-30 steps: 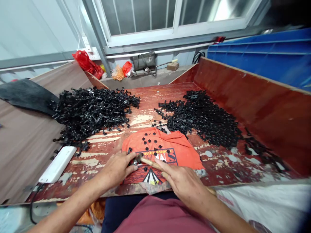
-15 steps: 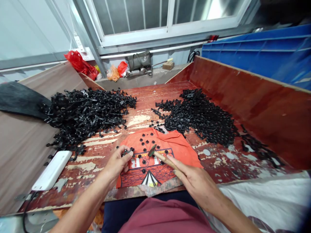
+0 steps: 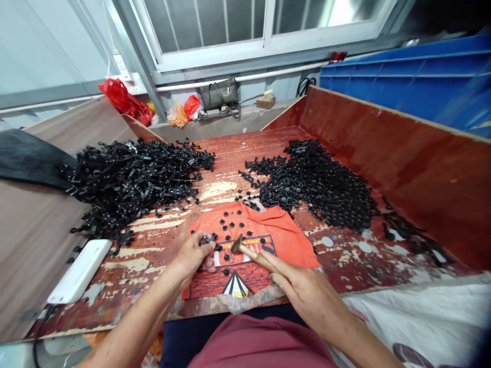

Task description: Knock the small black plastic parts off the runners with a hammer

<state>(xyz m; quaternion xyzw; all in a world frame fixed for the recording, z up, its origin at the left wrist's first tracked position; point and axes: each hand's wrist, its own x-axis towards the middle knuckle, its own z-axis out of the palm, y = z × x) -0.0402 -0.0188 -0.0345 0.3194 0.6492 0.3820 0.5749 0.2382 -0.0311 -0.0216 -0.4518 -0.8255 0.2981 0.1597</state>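
Note:
My left hand [image 3: 198, 251] is closed on a small black part [image 3: 209, 239], held over the left side of an orange printed cloth [image 3: 215, 283]. My fingers hide much of that part. A small hammer [image 3: 256, 255] with a wooden handle is in the grip of my right hand [image 3: 297, 278]. Its dark head sits just right of my left fingertips, above the cloth. Several round black pieces with a knob [image 3: 231, 225] are spread over the cloth, standing apart from one another.
A heap of black parts [image 3: 141, 179] lies left on the red board, another heap [image 3: 314, 184] right. A white power bank [image 3: 80, 271] with a cable rests at front left. Wooden side walls [image 3: 391, 148] enclose the board, and a blue crate [image 3: 406, 82] stands beyond the right one.
My left hand has moved slightly right with the black part. The hammer head has shifted left and a little down, closer to the left fingertips.

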